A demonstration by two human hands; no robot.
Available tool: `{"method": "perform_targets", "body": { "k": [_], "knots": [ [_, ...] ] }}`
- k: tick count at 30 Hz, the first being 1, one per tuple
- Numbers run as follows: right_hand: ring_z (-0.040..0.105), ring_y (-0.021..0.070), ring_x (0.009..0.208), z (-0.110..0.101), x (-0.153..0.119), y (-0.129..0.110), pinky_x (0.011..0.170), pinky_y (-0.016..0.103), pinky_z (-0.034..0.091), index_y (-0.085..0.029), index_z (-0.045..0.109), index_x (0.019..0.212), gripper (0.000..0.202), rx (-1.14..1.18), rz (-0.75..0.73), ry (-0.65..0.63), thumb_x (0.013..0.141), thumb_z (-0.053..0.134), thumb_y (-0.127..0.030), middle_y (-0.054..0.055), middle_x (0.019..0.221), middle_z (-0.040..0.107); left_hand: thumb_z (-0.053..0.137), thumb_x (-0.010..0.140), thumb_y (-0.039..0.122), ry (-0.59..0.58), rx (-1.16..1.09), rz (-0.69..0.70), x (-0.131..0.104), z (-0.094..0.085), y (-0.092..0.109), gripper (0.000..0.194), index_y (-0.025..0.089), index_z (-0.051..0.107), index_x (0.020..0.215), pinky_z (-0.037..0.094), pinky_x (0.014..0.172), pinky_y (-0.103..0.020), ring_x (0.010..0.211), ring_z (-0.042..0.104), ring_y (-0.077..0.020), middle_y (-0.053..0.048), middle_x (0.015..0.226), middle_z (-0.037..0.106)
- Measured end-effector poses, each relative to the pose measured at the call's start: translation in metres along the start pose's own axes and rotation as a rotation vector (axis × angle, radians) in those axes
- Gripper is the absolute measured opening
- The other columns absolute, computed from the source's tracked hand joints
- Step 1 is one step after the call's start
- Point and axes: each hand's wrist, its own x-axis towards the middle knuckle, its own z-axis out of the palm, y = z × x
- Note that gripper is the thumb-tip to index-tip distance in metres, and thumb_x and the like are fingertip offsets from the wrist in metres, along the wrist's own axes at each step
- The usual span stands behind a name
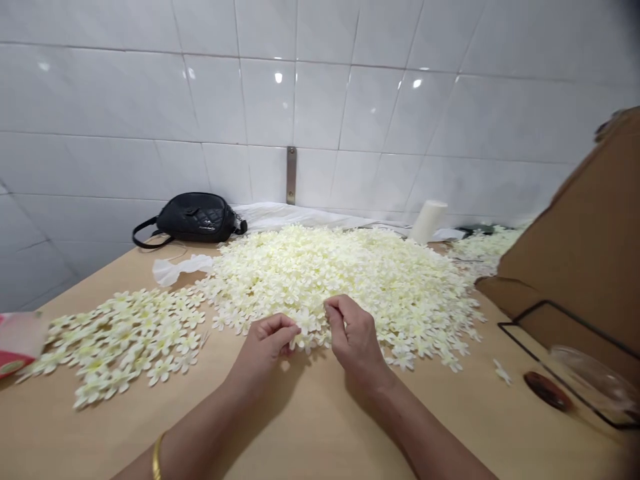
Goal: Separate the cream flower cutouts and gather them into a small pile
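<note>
A large heap of pale yellow-white artificial flowers (340,260) spreads over the middle of the table. At its near edge, my left hand (270,340) pinches thumb and forefinger together at the petal of a white flower (307,325). Just to the right of it, my right hand (353,333) is closed, thumb against the curled forefinger; what lies between those fingertips, if anything, is too small to make out. The two hands are a short gap apart, with flowers behind and between them. To the left lies a flatter patch of similar flowers (135,333).
A black bag (195,217) and white scraps (181,268) lie at the back left. Behind the heap stands a white roll (427,221). On the right are a cardboard box (580,220), a black wire frame (540,357) and a brown oval object (547,391). A red-and-white item (20,340) sits far left.
</note>
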Motion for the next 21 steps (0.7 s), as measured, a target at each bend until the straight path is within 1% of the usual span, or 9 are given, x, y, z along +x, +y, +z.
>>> {"method": "perform_targets", "body": {
  "k": [3, 5, 7, 11, 14, 17, 21],
  "knots": [
    [0.047, 0.0125, 0.062, -0.016, 0.011, 0.015, 0.059, 0.023, 0.037, -0.017, 0.048, 0.074, 0.017, -0.191, 0.006, 0.183, 0.084, 0.035, -0.017, 0.002, 0.067, 0.05, 0.059, 0.068, 0.031, 0.033, 0.045, 0.019, 0.003, -0.004, -0.002, 0.017, 0.016, 0.054, 0.059, 0.031, 0.049, -0.02, 0.047, 0.041, -0.0076, 0.003, 0.049, 0.045],
    [0.048, 0.0138, 0.065, -0.024, 0.016, 0.027, 0.061, 0.024, 0.037, -0.016, 0.049, 0.076, 0.018, -0.345, 0.019, 0.234, 0.085, 0.033, -0.016, 0.004, 0.07, 0.051, 0.059, 0.068, 0.031, 0.039, 0.07, 0.05, 0.003, -0.006, -0.002, 0.017, 0.016, 0.055, 0.059, 0.032, 0.051, -0.02, 0.049, 0.041, -0.0075, 0.003, 0.051, 0.045],
    [0.048, 0.0155, 0.067, -0.026, 0.017, 0.039, 0.062, 0.026, 0.036, -0.016, 0.05, 0.076, 0.02, -0.441, 0.027, 0.208, 0.084, 0.032, -0.015, 0.005, 0.071, 0.052, 0.059, 0.068, 0.03, 0.038, 0.096, 0.079, 0.003, -0.006, -0.001, 0.017, 0.016, 0.055, 0.058, 0.032, 0.052, -0.02, 0.05, 0.041, -0.0075, 0.003, 0.052, 0.045],
    [0.049, 0.0185, 0.071, -0.021, 0.015, 0.052, 0.065, 0.029, 0.035, -0.016, 0.054, 0.075, 0.017, -0.502, 0.008, 0.109, 0.08, 0.038, -0.013, 0.006, 0.069, 0.054, 0.056, 0.069, 0.029, 0.038, 0.136, 0.102, 0.001, -0.004, 0.001, 0.017, 0.016, 0.056, 0.06, 0.031, 0.051, -0.02, 0.049, 0.04, -0.0082, 0.003, 0.05, 0.044],
    [0.05, 0.0199, 0.076, -0.018, 0.014, 0.054, 0.069, 0.031, 0.035, -0.015, 0.055, 0.082, 0.016, -0.526, 0.003, 0.096, 0.079, 0.039, -0.013, 0.008, 0.074, 0.057, 0.057, 0.068, 0.029, 0.038, 0.192, 0.119, -0.001, -0.003, 0.005, 0.017, 0.015, 0.057, 0.059, 0.033, 0.052, -0.021, 0.049, 0.041, -0.0092, 0.003, 0.05, 0.044],
    [0.05, 0.0209, 0.079, -0.018, 0.013, 0.053, 0.07, 0.032, 0.034, -0.014, 0.055, 0.086, 0.017, -0.522, 0.001, 0.109, 0.08, 0.039, -0.014, 0.009, 0.077, 0.058, 0.055, 0.066, 0.029, 0.038, 0.308, 0.16, 0.0, -0.001, 0.013, 0.016, 0.015, 0.055, 0.057, 0.033, 0.05, -0.022, 0.049, 0.04, -0.0097, 0.003, 0.049, 0.043],
    [0.05, 0.0203, 0.076, -0.018, 0.013, 0.05, 0.07, 0.032, 0.034, -0.014, 0.056, 0.083, 0.017, -0.499, -0.018, 0.118, 0.081, 0.039, -0.017, 0.009, 0.076, 0.058, 0.05, 0.066, 0.026, 0.073, 0.486, 0.271, 0.011, 0.003, 0.028, 0.016, 0.017, 0.05, 0.052, 0.026, 0.044, -0.021, 0.044, 0.034, -0.0085, 0.004, 0.046, 0.037]
  ]
}}
